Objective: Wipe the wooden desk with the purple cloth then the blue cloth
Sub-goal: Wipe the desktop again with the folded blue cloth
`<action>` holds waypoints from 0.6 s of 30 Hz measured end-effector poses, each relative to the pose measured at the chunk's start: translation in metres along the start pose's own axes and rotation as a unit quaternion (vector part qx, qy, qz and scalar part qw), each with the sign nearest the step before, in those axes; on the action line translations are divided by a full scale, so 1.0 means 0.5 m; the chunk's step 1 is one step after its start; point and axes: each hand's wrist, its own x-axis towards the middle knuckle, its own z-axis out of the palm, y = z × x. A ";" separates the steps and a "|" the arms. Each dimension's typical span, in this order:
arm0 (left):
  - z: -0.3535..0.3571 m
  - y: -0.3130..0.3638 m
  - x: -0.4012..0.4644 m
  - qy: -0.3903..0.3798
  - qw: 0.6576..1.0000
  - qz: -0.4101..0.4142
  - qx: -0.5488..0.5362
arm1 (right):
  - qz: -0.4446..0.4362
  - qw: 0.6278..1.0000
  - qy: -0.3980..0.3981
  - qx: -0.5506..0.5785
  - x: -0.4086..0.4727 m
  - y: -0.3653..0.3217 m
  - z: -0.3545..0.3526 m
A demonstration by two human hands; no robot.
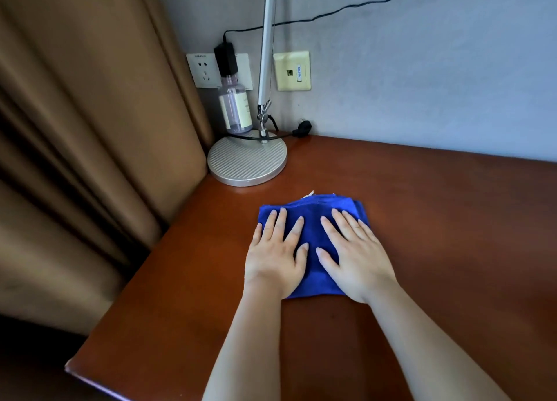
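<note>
I see the left hand [272, 259] and right hand [355, 257] lying flat, fingers straight and spread, on the folded blue cloth [313, 219] mid-way across the reddish-brown wooden desk [437, 219], probably pressing for an even wipe.

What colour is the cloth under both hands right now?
Blue cloth, seen in the head view.

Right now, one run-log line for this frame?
stage: blue cloth wipe | hands: left, right flat on cloth | desk: lamp base at corner
</note>
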 end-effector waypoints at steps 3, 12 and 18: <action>-0.005 0.001 0.039 -0.001 1.000 -0.013 0.003 | -0.010 1.000 -0.003 0.002 0.042 0.016 -0.003; -0.002 0.009 0.055 -0.005 0.999 -0.045 0.001 | -0.028 0.999 -0.020 0.007 0.069 0.029 -0.013; 0.008 0.039 -0.016 -0.013 0.999 -0.032 0.000 | -0.013 0.999 -0.029 0.007 -0.018 0.026 -0.020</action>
